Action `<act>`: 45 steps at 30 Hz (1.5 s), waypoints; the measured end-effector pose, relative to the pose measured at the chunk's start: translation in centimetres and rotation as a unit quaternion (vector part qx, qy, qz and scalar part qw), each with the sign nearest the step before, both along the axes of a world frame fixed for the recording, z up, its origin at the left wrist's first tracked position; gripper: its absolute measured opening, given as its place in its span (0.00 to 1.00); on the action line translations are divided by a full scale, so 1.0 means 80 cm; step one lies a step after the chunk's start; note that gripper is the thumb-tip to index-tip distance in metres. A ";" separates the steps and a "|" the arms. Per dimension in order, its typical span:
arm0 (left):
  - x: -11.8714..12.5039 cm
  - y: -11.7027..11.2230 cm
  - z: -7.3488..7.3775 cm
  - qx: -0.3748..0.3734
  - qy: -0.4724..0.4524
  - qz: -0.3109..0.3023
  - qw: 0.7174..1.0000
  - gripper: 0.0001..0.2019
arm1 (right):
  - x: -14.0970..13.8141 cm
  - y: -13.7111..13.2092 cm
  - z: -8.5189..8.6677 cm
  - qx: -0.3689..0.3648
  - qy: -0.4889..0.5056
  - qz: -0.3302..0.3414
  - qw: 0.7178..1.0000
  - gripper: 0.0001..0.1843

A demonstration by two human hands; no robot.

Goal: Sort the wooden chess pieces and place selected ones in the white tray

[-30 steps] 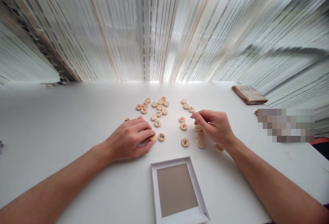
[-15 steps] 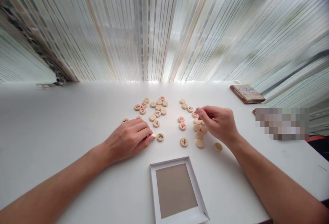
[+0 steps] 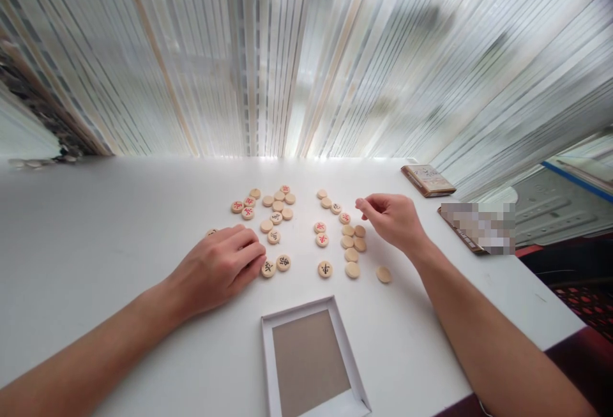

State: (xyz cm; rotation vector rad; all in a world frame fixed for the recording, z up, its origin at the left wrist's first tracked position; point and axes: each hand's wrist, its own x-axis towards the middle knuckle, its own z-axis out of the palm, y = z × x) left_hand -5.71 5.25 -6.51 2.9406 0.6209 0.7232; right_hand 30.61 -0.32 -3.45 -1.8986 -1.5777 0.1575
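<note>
Round wooden Chinese chess pieces lie in loose groups on a white table [image 3: 143, 225], some with red or black characters, others blank side up. My left hand [image 3: 223, 264] rests palm down to the left, its fingers loosely bent and lying over the table. Its fingertips are beside a black-marked chess piece [image 3: 268, 268]; what lies beneath the palm is hidden. To the right, my right hand [image 3: 393, 220] hovers with fingers curled and thumb against the forefinger, nothing visible between them. A red-marked chess piece [image 3: 345, 218] lies just left of that hand, apart from it.
An open shallow white box part [image 3: 269, 359] with a brownish inside lies at the near edge. Two flat boxes, one patterned [image 3: 428, 179] and one partly blurred [image 3: 462, 232], sit at the right. A striped curtain [image 3: 268, 53] hangs behind the table.
The view has swung to the right. My right hand has drawn back from the red-marked piece, uncovering blank pieces. My left fingers have slid off the black-marked piece, which now shows its face.
</note>
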 end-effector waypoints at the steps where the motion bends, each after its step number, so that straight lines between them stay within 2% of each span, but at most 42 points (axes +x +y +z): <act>1: 0.000 0.000 0.000 -0.001 -0.001 -0.001 1.000 0.12 | -0.002 -0.001 0.002 0.000 -0.002 0.003 1.000 0.21; 5: 0.001 0.000 0.000 -0.003 -0.005 -0.004 1.000 0.12 | -0.004 -0.006 0.009 -0.019 -0.008 0.032 0.999 0.21; 8: 0.001 0.000 0.001 0.000 -0.008 -0.009 1.000 0.11 | -0.007 -0.011 0.013 -0.063 -0.016 0.085 0.994 0.20; 12: -0.001 0.001 0.007 0.015 -0.019 -0.018 1.000 0.10 | -0.011 -0.018 0.014 -0.127 -0.043 0.138 0.981 0.12; 14: -0.003 0.002 0.009 0.026 -0.032 -0.016 0.999 0.08 | -0.014 -0.019 0.013 -0.140 -0.050 0.141 0.979 0.09; 17: -0.005 0.002 0.010 0.028 -0.040 -0.010 0.999 0.08 | -0.021 -0.019 0.011 -0.130 -0.068 0.139 0.979 0.12; 22: -0.004 0.004 0.010 0.019 -0.060 0.002 0.998 0.07 | -0.035 -0.019 0.009 -0.119 -0.091 0.094 0.984 0.08; 25: -0.004 0.009 0.018 0.008 -0.090 0.042 0.995 0.08 | -0.039 -0.020 0.004 -0.137 -0.093 0.080 0.983 0.06; 28: -0.002 0.019 0.036 -0.044 -0.098 0.120 0.987 0.10 | -0.039 -0.018 -0.005 -0.120 -0.096 0.078 0.985 0.06; 32: 0.015 0.038 0.065 -0.135 -0.082 0.206 0.966 0.12 | -0.040 -0.014 -0.015 -0.086 -0.076 0.108 0.988 0.07; 35: 0.044 0.050 0.075 -0.187 -0.051 0.217 0.957 0.12 | -0.045 -0.014 -0.015 -0.063 -0.063 0.131 0.987 0.08; 40: 0.086 0.056 0.066 -0.216 -0.008 0.166 0.962 0.12 | -0.048 -0.012 -0.015 -0.034 -0.018 0.161 0.986 0.08; 45: 0.092 0.055 0.051 -0.214 0.010 0.147 0.966 0.11 | -0.042 -0.006 -0.018 -0.015 0.008 0.150 0.988 0.10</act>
